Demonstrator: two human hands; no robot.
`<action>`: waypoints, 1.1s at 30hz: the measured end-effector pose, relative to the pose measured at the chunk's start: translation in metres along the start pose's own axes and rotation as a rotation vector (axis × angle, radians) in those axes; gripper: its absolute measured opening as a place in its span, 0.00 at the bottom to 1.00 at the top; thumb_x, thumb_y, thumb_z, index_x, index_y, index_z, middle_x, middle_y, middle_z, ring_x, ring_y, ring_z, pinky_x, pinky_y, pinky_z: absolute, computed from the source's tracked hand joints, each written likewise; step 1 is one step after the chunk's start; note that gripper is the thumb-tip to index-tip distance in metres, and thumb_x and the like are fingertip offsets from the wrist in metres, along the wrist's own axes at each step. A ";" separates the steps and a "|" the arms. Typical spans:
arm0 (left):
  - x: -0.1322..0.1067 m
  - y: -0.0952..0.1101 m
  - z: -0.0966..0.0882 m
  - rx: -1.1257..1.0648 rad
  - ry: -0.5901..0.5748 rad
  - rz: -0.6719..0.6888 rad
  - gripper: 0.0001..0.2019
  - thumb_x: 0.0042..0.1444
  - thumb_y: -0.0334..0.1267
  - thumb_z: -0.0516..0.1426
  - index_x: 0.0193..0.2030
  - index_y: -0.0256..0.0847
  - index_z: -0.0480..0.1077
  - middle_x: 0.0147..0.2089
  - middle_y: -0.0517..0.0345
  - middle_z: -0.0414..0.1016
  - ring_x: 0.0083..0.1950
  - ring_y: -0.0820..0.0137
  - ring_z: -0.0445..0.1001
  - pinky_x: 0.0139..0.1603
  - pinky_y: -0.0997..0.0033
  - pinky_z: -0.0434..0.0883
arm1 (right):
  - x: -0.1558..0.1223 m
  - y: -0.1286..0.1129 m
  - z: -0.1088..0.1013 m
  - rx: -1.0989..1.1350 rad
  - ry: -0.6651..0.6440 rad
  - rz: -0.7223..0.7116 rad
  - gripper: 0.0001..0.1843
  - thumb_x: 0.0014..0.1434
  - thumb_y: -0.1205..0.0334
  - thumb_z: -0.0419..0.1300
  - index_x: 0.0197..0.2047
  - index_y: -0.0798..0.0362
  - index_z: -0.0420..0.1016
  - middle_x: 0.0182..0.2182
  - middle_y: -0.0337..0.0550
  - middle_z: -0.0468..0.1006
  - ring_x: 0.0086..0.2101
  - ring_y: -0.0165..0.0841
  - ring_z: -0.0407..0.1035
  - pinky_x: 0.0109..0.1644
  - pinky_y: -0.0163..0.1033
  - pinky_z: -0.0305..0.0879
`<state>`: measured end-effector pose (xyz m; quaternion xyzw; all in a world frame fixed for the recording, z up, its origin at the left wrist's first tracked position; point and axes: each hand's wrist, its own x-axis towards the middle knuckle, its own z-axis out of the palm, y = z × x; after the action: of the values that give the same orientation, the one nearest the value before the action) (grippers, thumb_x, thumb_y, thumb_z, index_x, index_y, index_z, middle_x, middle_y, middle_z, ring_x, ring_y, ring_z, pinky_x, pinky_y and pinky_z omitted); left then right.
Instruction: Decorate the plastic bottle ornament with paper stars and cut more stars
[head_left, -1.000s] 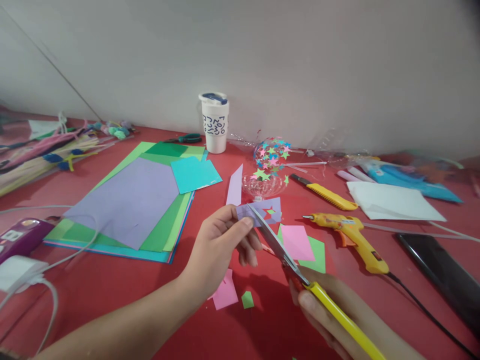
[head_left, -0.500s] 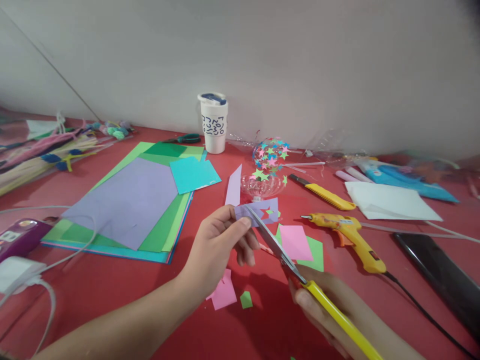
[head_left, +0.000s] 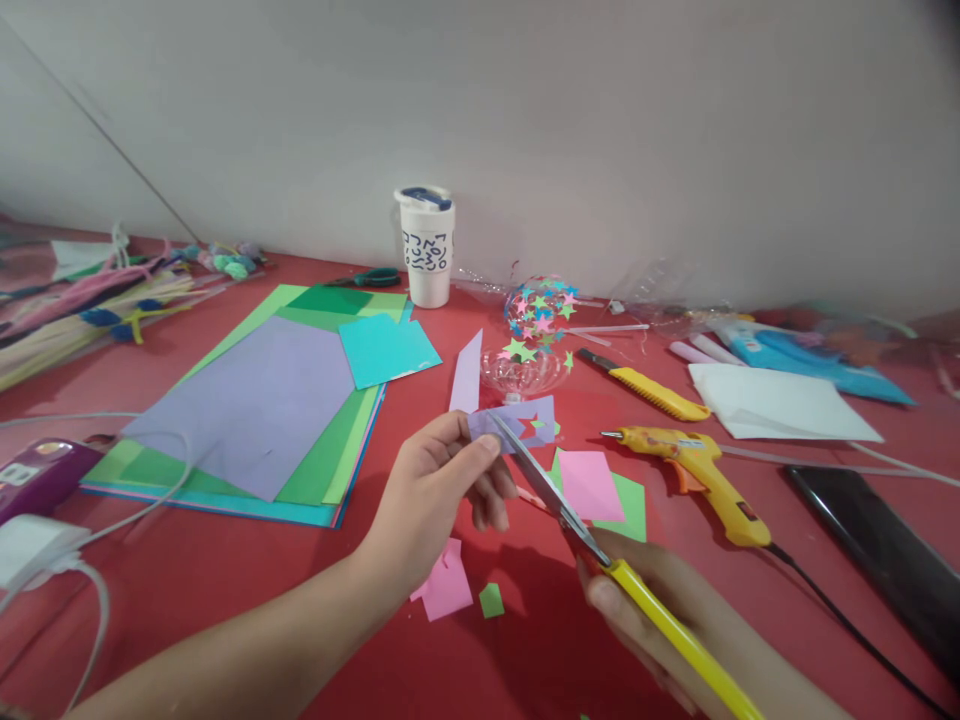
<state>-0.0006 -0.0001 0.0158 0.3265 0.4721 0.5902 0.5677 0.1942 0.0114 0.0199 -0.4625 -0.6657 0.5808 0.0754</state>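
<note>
Between thumb and fingers, my left hand (head_left: 442, 480) pinches the left end of a small purple piece of paper (head_left: 541, 408), which has a star-shaped hole cut in its right part. My right hand (head_left: 637, 610) is closed round a pair of scissors (head_left: 559, 500) with yellow handles. The blades point up and left, their tips lying against the paper close to my left thumb. Below my hands, pink paper scraps (head_left: 448, 585) and a small green scrap (head_left: 491, 600) lie on the red table. A pink paper square (head_left: 592, 486) overlaps a green one by the scissors.
Sheets of coloured paper (head_left: 247, 400) are stacked at left. Behind stand a white tumbler (head_left: 427, 250) and a clear ornament (head_left: 540, 310) with paper stars. At right lie a utility knife (head_left: 652, 390), a glue gun (head_left: 697, 465) with a cord, and a black phone (head_left: 870, 550).
Almost nothing differs; both hands, the paper and the scissors keep their places. The whole view has shifted very slightly.
</note>
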 end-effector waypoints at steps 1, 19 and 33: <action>0.001 0.001 -0.001 0.013 0.012 0.018 0.08 0.57 0.37 0.54 0.28 0.39 0.66 0.21 0.63 0.73 0.16 0.79 0.68 0.17 0.81 0.63 | 0.000 0.000 0.000 -0.004 -0.001 -0.012 0.27 0.55 0.32 0.49 0.26 0.48 0.49 0.14 0.26 0.49 0.14 0.22 0.44 0.15 0.32 0.40; 0.000 0.004 -0.001 0.044 0.051 0.063 0.07 0.53 0.36 0.57 0.26 0.39 0.66 0.18 0.65 0.71 0.16 0.80 0.66 0.18 0.81 0.64 | -0.002 0.000 -0.010 -0.059 -0.020 -0.106 0.31 0.50 0.26 0.46 0.26 0.50 0.53 0.23 0.31 0.52 0.19 0.24 0.48 0.20 0.32 0.47; -0.003 0.003 0.001 0.104 0.057 0.063 0.05 0.50 0.34 0.57 0.26 0.40 0.65 0.17 0.66 0.69 0.15 0.80 0.65 0.17 0.82 0.64 | -0.002 -0.008 -0.014 0.005 -0.018 -0.052 0.33 0.44 0.25 0.52 0.23 0.49 0.55 0.21 0.31 0.51 0.20 0.26 0.51 0.20 0.32 0.51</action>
<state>-0.0007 -0.0023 0.0190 0.3531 0.5076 0.5915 0.5175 0.2005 0.0205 0.0321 -0.4396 -0.6766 0.5845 0.0855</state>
